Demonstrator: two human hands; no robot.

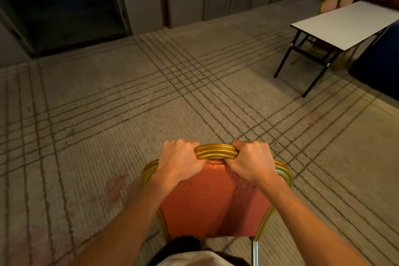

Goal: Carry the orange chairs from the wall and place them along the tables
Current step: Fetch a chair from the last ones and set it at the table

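An orange chair (216, 205) with a gold metal frame is right in front of me, its padded back facing up toward the camera. My left hand (180, 161) grips the top rail of the backrest on the left. My right hand (251, 161) grips the same rail on the right. A white-topped folding table (345, 22) with black legs stands at the upper right. Two more orange chairs (338, 0) stand at its far side, partly hidden by the tabletop.
Beige carpet (151, 93) with dark crossing stripes covers the floor between me and the table. A dark doorway (62, 13) opens at the upper left, beside panelled walls. A dark blue cloth (380, 65) hangs at the right edge.
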